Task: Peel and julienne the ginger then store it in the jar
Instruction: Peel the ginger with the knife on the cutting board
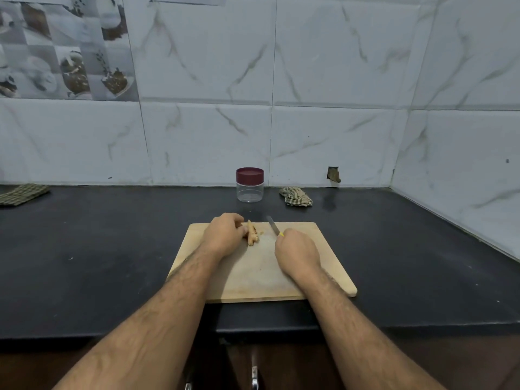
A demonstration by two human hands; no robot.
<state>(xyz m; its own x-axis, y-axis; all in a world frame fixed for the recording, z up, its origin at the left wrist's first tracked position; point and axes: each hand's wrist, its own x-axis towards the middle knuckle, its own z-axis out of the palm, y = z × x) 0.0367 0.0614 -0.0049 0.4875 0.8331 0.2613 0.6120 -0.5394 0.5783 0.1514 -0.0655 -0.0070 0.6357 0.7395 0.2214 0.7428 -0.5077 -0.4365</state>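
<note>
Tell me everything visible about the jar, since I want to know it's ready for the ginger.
The jar is small, round and clear, plastic or glass by its look, with a dark red lid on top. It looks empty. It stands upright on the black counter near the tiled wall, beyond the cutting board. Neither hand touches it.

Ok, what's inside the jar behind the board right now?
Nothing visible: the jar looks empty through its clear wall, maroon lid still on. The lid hides the top part. The ginger lies on the cutting board.

Wooden board (261,277) matt; jar (250,190) clear plastic; counter (112,263) dark, smooth.
</note>
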